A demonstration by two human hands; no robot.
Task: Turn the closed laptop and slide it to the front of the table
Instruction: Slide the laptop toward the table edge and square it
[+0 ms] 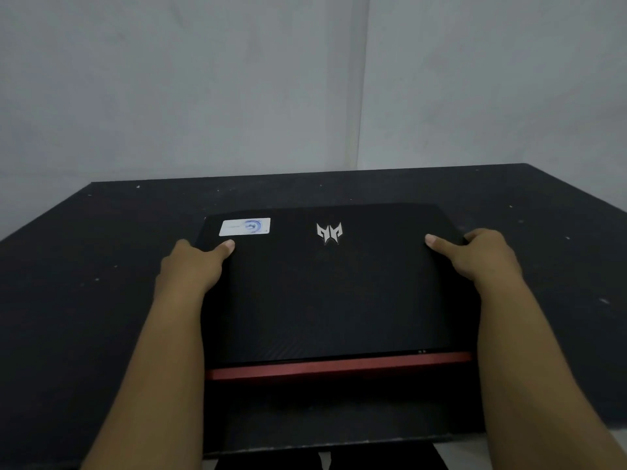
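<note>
A closed black laptop (332, 293) lies flat on the dark table (84, 283), its red hinge strip facing me near the table's front edge. A silver logo and a white sticker sit on the lid's far part. My left hand (193, 266) grips the laptop's left side, thumb on the lid by the sticker. My right hand (481, 256) grips the right side, thumb on top and fingers wrapped around the edge. Both forearms run along the laptop's sides.
The table's far edge meets a pale wall (305, 96). Bare dark tabletop lies on the left, right and behind the laptop. The front edge of the table (339, 446) is just below the laptop.
</note>
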